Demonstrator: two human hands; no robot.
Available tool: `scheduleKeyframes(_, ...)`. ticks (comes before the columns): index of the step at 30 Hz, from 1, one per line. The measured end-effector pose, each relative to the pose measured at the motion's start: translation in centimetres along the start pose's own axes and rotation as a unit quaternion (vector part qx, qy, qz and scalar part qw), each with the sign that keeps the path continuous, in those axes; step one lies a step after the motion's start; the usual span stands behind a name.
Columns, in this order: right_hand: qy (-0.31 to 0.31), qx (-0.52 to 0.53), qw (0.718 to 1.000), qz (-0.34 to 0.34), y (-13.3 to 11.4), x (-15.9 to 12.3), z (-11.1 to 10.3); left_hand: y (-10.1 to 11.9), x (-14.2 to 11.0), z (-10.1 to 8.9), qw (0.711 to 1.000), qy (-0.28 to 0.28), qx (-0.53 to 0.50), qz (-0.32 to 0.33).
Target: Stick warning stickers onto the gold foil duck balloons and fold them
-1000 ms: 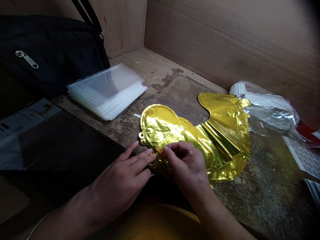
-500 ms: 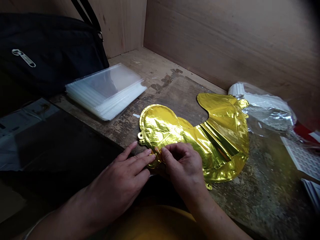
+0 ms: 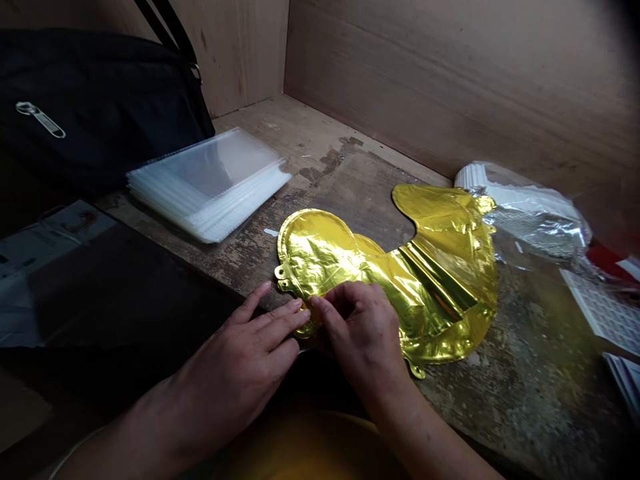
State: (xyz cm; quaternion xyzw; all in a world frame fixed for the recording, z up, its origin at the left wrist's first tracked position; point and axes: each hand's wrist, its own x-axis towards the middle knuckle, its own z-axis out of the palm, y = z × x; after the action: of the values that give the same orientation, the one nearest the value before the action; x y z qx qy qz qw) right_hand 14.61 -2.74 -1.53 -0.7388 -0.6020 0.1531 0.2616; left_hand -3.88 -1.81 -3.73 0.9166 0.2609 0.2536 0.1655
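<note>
A flat gold foil balloon [image 3: 440, 280] lies on the worn wooden bench [image 3: 350, 193] in a long curved shape, with small tabs at its left end. My right hand [image 3: 357, 327] pinches the foil near its lower edge between thumb and fingers. My left hand [image 3: 240, 340] rests just to the left, its fingertips on the foil's edge and next to my right fingertips. The hands hide part of the balloon's lower left edge.
A stack of clear plastic sleeves [image 3: 207, 190] and a black zippered bag [image 3: 90, 107] stand at the back left. A dark sheet [image 3: 115, 293] lies at left. Crumpled foil packaging [image 3: 525, 213] and white printed sheets [image 3: 605, 310] lie at right, against wooden walls.
My right hand has shifted a little left, closer to my left hand, and its fingers have moved along the foil edge. The balloon stays in place.
</note>
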Motion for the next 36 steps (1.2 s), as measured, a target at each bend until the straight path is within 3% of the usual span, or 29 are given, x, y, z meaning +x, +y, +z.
scheduleKeyframes(7, 0.016, -0.082, 0.996, -0.018, 0.6, 0.8, 0.0, -0.2, -0.3, 0.3, 1.000, 0.003, -0.004, 0.003)
scheduleKeyframes(9, 0.072, -0.103, 0.989, -0.073, 0.9, 0.8, -0.4, -0.3, -0.4, 0.6, 1.000, 0.011, -0.008, -0.003)
scheduleKeyframes(11, 0.114, -0.105, 0.973, -0.173, 1.0, 0.5, -1.1, -0.3, -0.4, 0.6, 1.000, 0.024, -0.014, -0.010)
scheduleKeyframes(12, 0.099, -0.098, 0.963, -0.229, 0.9, 0.2, -1.4, -0.3, -0.3, 0.6, 1.000, 0.023, -0.016, -0.013)
scheduleKeyframes(14, 0.014, -0.078, 0.948, -0.308, 0.8, -0.4, -1.9, -0.3, -0.2, 0.2, 1.000, 0.000, -0.018, -0.016)
scheduleKeyframes(16, -0.063, -0.075, 0.940, -0.327, 0.9, -1.1, -2.1, -0.1, -0.2, -0.4, 0.999, -0.023, -0.017, -0.026)
scheduleKeyframes(19, -0.077, -0.108, 0.936, -0.327, 1.2, -1.8, -1.6, 0.2, -0.7, -1.0, 0.998, -0.003, -0.011, -0.057)
scheduleKeyframes(22, -0.045, -0.138, 0.927, -0.346, 1.3, -2.0, -0.9, 0.7, -1.3, -1.2, 0.997, 0.007, -0.009, -0.080)
scheduleKeyframes(27, -0.041, -0.091, 0.950, -0.295, 0.3, -1.2, -1.5, 1.1, -1.5, -1.6, 0.995, 0.029, -0.005, -0.092)
scheduleKeyframes(30, -0.103, 0.006, 0.979, -0.178, 0.2, 0.3, -2.3, 1.4, -1.1, -1.8, 0.995, 0.028, -0.010, -0.093)
scheduleKeyframes(33, -0.132, 0.097, 0.986, -0.038, 0.8, 1.9, -2.5, 1.6, -0.4, -1.9, 0.995, 0.027, -0.005, -0.092)
scheduleKeyframes(36, -0.142, 0.162, 0.976, 0.009, 1.2, 3.2, -2.4, 1.7, 0.5, -2.0, 0.997, 0.014, 0.007, -0.080)
